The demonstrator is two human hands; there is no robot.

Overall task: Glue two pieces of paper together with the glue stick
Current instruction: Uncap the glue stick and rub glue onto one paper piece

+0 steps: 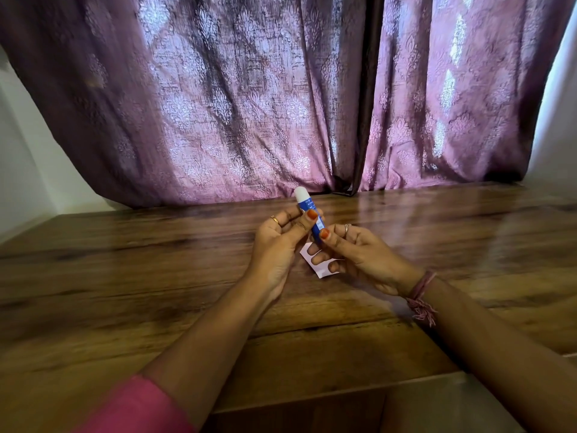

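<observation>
A blue glue stick [307, 206] with a white cap points up and away, held above the wooden table [125, 276]. My left hand [279, 245] grips its middle between thumb and fingers. My right hand [359, 254] pinches its lower end with thumb and forefinger. A small pale pink piece of paper [318, 270] lies on the table under my right hand's fingers, partly hidden by them. I cannot tell whether it is one sheet or two.
A purple patterned curtain [249, 104] hangs right behind the table's far edge. The table's front edge [312, 398] runs below my forearms. White walls [25, 157] stand at both sides.
</observation>
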